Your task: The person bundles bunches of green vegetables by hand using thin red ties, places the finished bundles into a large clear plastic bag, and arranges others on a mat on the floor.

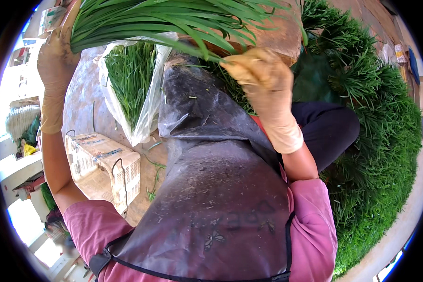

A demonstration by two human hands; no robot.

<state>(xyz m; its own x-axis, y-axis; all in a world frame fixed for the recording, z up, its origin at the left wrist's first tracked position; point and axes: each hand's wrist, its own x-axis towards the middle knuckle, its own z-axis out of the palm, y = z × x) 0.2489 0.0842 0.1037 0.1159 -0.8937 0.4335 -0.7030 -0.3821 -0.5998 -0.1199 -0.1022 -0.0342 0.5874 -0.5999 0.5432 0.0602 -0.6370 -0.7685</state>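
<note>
My left hand (57, 63), in a pale, soiled glove, is closed round one end of a bunch of long, flat green chives (160, 26) at the upper left. Their blades fan out to the right across the top of the view. My right hand (265, 77), gloved the same way and somewhat blurred, is closed in a pinch below the bunch's far end. A chive blade runs from the bunch to its fingertips. Between my hands and lower down, a clear plastic bag (150, 110) stands with more chives (129, 77) upright inside it.
A large heap of chives (380, 155) fills the right side. A brown wooden surface (284, 35) lies beyond my right hand. At the lower left, a pale plastic crate (124, 160) with wire handles rests on the floor near loose leaf scraps (152, 188). A dark apron (221, 197) covers my lap.
</note>
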